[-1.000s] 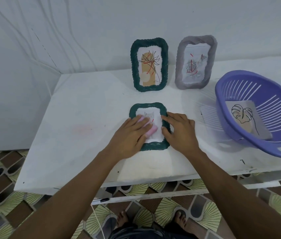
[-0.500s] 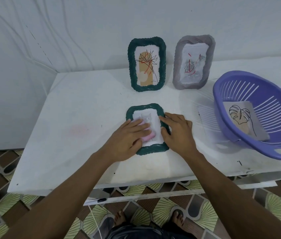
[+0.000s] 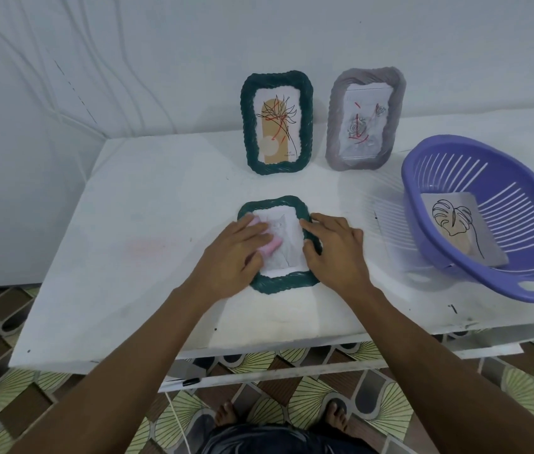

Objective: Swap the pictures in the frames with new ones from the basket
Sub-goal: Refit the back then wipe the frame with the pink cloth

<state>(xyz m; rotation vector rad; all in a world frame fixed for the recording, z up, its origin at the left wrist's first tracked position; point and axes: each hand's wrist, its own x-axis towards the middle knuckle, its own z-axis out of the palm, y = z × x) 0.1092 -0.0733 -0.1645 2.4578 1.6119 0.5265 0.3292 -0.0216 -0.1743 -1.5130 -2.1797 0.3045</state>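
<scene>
At the near middle of the desk (image 3: 128, 257), pressing a pink pad (image 3: 271, 249) onto the picture (image 3: 288, 247) with straight left fingers (image 3: 249, 228), steadying the right rim of the flat green frame (image 3: 278, 286) with relaxed, empty right fingers (image 3: 317, 224), left of the purple basket (image 3: 475, 141) holding a leaf picture (image 3: 462, 231).
</scene>
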